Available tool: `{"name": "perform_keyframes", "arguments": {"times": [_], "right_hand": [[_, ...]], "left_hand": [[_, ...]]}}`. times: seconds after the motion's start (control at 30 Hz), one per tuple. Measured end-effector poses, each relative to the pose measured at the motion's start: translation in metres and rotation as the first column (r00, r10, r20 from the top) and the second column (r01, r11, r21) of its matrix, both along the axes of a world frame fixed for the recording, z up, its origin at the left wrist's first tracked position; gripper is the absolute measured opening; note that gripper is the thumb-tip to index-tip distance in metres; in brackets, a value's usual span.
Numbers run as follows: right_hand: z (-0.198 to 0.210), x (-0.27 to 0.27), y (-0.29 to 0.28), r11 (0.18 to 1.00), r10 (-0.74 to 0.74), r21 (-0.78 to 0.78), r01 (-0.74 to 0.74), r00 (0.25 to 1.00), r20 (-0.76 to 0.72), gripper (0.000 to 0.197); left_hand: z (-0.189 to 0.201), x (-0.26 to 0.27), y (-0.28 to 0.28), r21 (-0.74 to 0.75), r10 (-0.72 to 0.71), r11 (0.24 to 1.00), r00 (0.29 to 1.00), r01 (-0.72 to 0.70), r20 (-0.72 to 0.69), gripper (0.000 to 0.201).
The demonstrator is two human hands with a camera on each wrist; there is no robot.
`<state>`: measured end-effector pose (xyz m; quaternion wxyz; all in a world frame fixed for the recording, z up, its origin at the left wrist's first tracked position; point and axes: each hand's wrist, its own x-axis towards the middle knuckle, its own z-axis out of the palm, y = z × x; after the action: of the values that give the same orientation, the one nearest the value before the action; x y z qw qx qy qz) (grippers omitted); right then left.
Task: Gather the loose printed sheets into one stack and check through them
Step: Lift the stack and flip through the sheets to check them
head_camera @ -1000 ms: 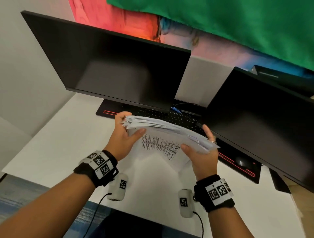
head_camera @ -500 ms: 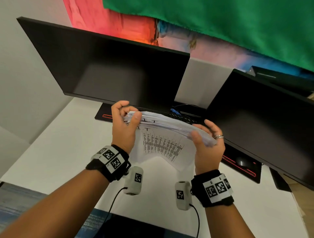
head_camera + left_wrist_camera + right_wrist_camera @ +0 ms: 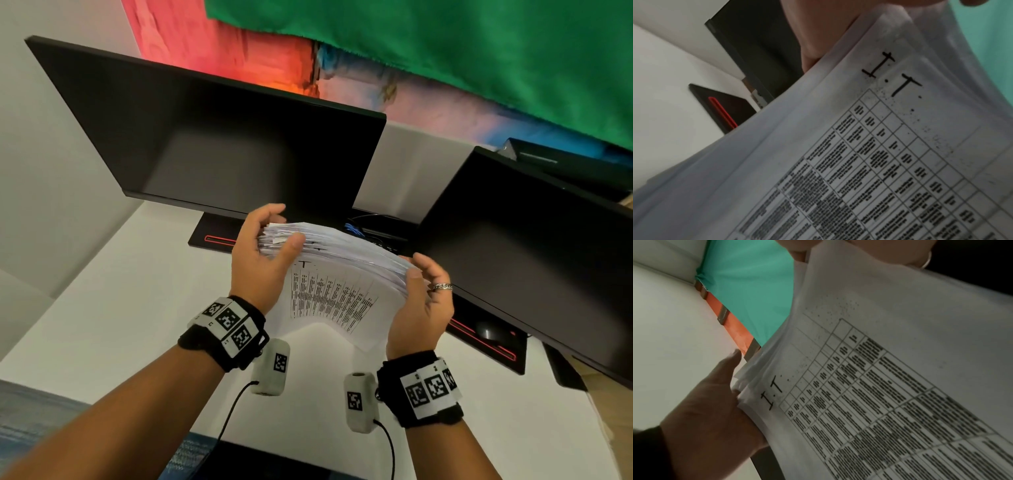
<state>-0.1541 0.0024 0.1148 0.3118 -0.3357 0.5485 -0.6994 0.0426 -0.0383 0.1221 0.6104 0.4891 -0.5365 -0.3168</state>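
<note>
the stack of printed sheets (image 3: pixel 337 255) is held up in the air above the white desk (image 3: pixel 113 291), in front of the two dark monitors, with both hands clamped on it. the left hand (image 3: pixel 262 260) grips the stack's left end, thumb over the near face and fingers curled behind. the right hand (image 3: pixel 423 305), wearing a ring (image 3: pixel 442 287), holds the right end with its thumb on the edge and fingers curled round the back. the nearest sheet (image 3: pixel 869 170) droops toward the person and shows a printed table with the handwritten letters "i.t" above it. a black mat with a red stripe (image 3: pixel 219 236) lies on the desk under the left monitor (image 3: pixel 212 144).
</note>
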Motion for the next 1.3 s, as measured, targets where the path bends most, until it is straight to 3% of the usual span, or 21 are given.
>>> {"name": "perform_keyframes", "arguments": {"times": [0.07,0.17,0.33,0.4,0.53,0.63,0.7,0.73,0.8,0.87,0.9,0.97,1.07,1.17,1.3], "right_hand": [[-0.004,0.0,0.003,0.999,0.049,-0.011,-0.049,0.998,0.048,0.029],[-0.013,-0.003,0.009,0.991,0.132,0.005,-0.133,0.99,0.049,0.066],[-0.025,-0.007,0.01,0.971,0.186,0.137,-0.194,0.98,0.068,0.083],[-0.026,-0.009,0.008,0.967,0.197,0.154,-0.204,0.979,0.055,0.082],[-0.032,-0.013,0.005,0.956,0.217,0.195,-0.22,0.976,0.034,0.079],[-0.035,-0.016,0.0,0.937,0.231,0.263,-0.229,0.973,0.026,0.054],[-0.035,-0.018,-0.005,0.925,0.233,0.3,-0.232,0.972,0.035,0.041],[-0.033,-0.02,-0.007,0.923,0.241,0.3,-0.241,0.97,0.038,0.036],[-0.026,-0.02,-0.007,0.926,0.259,0.278,-0.255,0.966,0.02,0.032],[-0.022,-0.021,-0.005,0.943,0.256,0.226,-0.246,0.967,-0.017,0.033],[-0.02,-0.022,-0.002,0.951,0.244,0.201,-0.233,0.969,-0.032,0.034],[-0.02,-0.021,0.004,0.956,0.239,0.189,-0.222,0.968,-0.07,0.042],[-0.027,-0.02,0.011,0.955,0.241,0.195,-0.224,0.968,-0.07,0.071],[-0.02,-0.018,0.01,0.967,0.221,0.133,-0.216,0.975,-0.024,0.073],[-0.008,-0.015,0.008,0.979,0.188,0.074,-0.19,0.982,0.028,0.043]], "left_hand": [[-0.003,0.003,-0.002,-0.031,0.005,1.0,0.996,-0.003,0.088,0.035],[-0.003,0.004,-0.007,-0.108,0.102,0.991,0.977,-0.083,0.186,0.011],[0.002,0.003,-0.008,-0.028,0.103,0.995,0.989,-0.101,0.103,0.012],[0.005,0.001,-0.007,0.003,0.041,0.999,0.996,-0.042,0.074,0.019],[0.009,-0.003,-0.013,0.048,0.095,0.994,0.995,-0.094,-0.031,0.036],[0.001,0.011,-0.013,0.082,-0.058,0.994,0.988,0.07,-0.143,0.072],[-0.013,0.025,-0.013,0.159,-0.181,0.967,0.976,0.199,-0.118,0.089],[-0.017,0.029,-0.013,0.204,-0.213,0.954,0.975,0.22,-0.059,0.083],[-0.017,0.032,-0.011,0.234,-0.216,0.955,0.968,0.182,0.128,0.05],[-0.013,0.031,-0.008,0.177,-0.197,0.97,0.968,0.168,0.159,0.028],[-0.012,0.03,-0.005,0.148,-0.222,0.968,0.968,0.203,0.122,0.029],[-0.019,0.031,0.0,0.169,-0.344,0.926,0.939,0.337,0.012,0.053],[-0.034,0.032,0.007,0.238,-0.408,0.878,0.909,0.416,-0.084,0.085],[-0.028,0.024,0.011,0.161,-0.32,0.93,0.943,0.33,-0.085,0.082],[-0.021,0.015,0.015,0.028,-0.135,0.99,0.987,0.138,-0.087,0.063]]}}
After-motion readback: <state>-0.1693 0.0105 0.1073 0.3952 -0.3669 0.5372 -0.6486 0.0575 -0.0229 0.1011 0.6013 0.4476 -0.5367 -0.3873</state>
